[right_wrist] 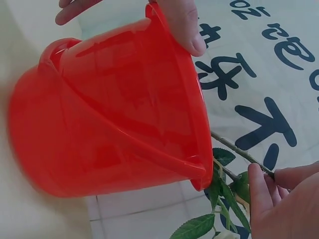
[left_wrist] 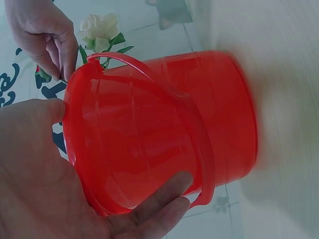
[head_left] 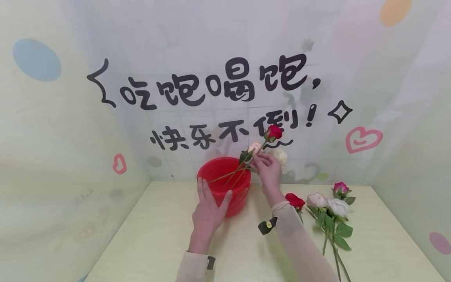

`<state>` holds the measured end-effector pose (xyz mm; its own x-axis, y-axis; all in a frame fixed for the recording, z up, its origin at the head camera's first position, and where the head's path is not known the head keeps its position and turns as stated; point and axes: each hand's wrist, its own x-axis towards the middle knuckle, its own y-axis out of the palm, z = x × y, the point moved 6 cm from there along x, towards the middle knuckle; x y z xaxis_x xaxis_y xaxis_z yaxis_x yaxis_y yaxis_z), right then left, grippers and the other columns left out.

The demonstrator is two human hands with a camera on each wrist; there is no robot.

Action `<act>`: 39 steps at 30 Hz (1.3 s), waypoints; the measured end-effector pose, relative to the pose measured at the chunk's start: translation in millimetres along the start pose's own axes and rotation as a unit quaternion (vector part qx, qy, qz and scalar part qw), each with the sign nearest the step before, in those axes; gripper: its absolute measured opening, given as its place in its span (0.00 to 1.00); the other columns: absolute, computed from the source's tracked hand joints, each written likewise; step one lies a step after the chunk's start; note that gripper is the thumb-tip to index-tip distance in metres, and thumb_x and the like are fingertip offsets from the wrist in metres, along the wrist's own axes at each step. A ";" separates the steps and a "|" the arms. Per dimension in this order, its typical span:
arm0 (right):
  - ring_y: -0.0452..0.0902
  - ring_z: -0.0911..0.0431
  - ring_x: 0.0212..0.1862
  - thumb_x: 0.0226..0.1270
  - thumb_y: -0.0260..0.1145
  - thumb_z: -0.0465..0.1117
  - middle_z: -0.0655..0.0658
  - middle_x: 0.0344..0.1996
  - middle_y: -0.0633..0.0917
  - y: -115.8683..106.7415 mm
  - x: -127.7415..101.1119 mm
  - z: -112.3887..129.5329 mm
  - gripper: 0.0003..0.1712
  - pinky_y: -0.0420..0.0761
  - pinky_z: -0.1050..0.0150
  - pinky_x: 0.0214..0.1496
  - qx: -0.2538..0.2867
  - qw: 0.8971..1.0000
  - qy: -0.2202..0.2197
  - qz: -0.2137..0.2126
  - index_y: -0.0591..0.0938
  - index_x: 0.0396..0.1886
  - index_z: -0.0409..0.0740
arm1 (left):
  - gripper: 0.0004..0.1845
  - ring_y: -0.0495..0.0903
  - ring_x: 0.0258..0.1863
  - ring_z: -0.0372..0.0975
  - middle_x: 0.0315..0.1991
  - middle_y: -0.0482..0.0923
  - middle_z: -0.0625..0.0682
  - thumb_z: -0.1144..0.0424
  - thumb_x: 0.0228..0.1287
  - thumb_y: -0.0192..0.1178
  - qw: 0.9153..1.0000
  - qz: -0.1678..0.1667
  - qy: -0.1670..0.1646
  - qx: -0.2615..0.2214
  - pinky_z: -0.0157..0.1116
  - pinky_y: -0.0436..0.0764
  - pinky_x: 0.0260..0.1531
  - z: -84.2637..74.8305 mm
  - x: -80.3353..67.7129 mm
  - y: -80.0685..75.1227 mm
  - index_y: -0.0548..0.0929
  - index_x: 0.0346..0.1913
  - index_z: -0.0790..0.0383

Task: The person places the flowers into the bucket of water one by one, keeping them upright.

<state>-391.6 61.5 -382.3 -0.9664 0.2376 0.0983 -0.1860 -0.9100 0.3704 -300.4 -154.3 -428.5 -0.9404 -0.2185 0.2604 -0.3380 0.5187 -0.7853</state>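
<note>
A red plastic bucket [head_left: 240, 201] stands upright on the table. My left hand [head_left: 208, 211] rests against its near left side, thumb by the rim and fingers spread along the wall, in the left wrist view. Over the right rim, my right hand [head_left: 268, 172] pinches the stem of a red rose [head_left: 274, 133], whose lower stem slants into the bucket. Next to that hand, a pale pink rose [head_left: 255, 148] and a cream white rose [head_left: 280, 156] lean out over the rim. In the right wrist view the pinched stem [right_wrist: 237, 148] and green leaves [right_wrist: 194, 226] show.
Right of the bucket, several roses lie on the table [head_left: 148, 235]: a red rose [head_left: 294, 201], a pale pink rose [head_left: 317, 199], a white rose [head_left: 339, 206] and a magenta rose [head_left: 340, 187]. A printed backdrop [head_left: 197, 35] rises behind and at both sides.
</note>
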 end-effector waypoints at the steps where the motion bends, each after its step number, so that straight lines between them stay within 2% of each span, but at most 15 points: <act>1: 0.87 0.37 0.55 0.75 0.69 0.32 0.27 0.55 0.85 0.6 -0.2 -0.5 0.17 0.88 0.63 0.48 -0.002 1.000 0.002 0.001 0.82 0.60 0.31 | 0.60 0.78 0.23 0.40 0.78 0.60 0.64 0.35 0.67 0.65 1.000 -0.001 0.000 0.000 0.46 0.89 0.33 -0.2 0.1 -0.4 0.44 0.85 0.65; 7: 0.88 0.38 0.52 0.74 0.70 0.32 0.25 0.53 0.85 1.8 0.2 -6.2 0.16 0.89 0.63 0.46 -0.023 1.000 0.013 0.006 0.82 0.58 0.30 | 0.60 0.80 0.25 0.42 0.77 0.61 0.64 0.36 0.66 0.66 1.000 -0.002 0.001 -0.004 0.47 0.90 0.35 -1.2 0.6 -1.6 0.44 0.85 0.64; 15: 0.90 0.49 0.42 0.74 0.70 0.33 0.27 0.50 0.87 5.1 -3.6 -16.9 0.15 0.89 0.65 0.43 -0.068 0.997 0.014 0.018 0.84 0.56 0.30 | 0.61 0.81 0.28 0.43 0.77 0.61 0.64 0.36 0.66 0.67 1.000 0.004 -0.005 0.001 0.48 0.90 0.36 0.9 -1.1 1.1 0.44 0.85 0.64; 24: 0.90 0.55 0.37 0.74 0.70 0.32 0.28 0.47 0.88 8.7 -3.8 -23.0 0.14 0.89 0.66 0.41 -0.072 0.997 0.012 0.031 0.84 0.53 0.28 | 0.60 0.81 0.27 0.43 0.79 0.58 0.63 0.36 0.67 0.66 1.000 0.002 -0.002 0.000 0.47 0.90 0.35 -1.2 -0.6 -1.3 0.44 0.85 0.64; 28: 0.90 0.55 0.37 0.74 0.70 0.32 0.28 0.47 0.88 8.4 -3.2 -22.3 0.14 0.89 0.66 0.42 -0.082 0.996 0.008 0.042 0.84 0.53 0.27 | 0.60 0.79 0.24 0.42 0.78 0.59 0.64 0.35 0.67 0.65 1.000 0.002 0.001 -0.002 0.46 0.90 0.34 -2.5 0.1 -1.5 0.44 0.85 0.65; 34: 0.91 0.53 0.39 0.75 0.69 0.33 0.27 0.48 0.88 6.1 -3.8 -22.0 0.15 0.89 0.66 0.43 -0.101 0.993 0.015 0.058 0.84 0.55 0.26 | 0.60 0.81 0.27 0.43 0.78 0.59 0.64 0.37 0.66 0.67 1.000 0.004 -0.001 0.003 0.48 0.90 0.36 -1.4 -0.8 -0.6 0.43 0.85 0.64; 39: 0.91 0.44 0.48 0.80 0.64 0.35 0.25 0.51 0.87 6.5 -5.6 -18.4 0.18 0.88 0.61 0.50 -0.120 0.989 0.023 0.084 0.83 0.60 0.25 | 0.60 0.80 0.26 0.42 0.78 0.59 0.64 0.37 0.66 0.67 1.000 0.002 -0.002 0.001 0.48 0.90 0.36 -0.9 -0.6 -0.8 0.44 0.85 0.64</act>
<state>-390.7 48.0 -397.5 -0.9933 0.0654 0.0953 -0.0536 -0.9912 0.1213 -299.7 -153.8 -427.5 -0.9415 -0.2202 0.2551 -0.3344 0.5176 -0.7875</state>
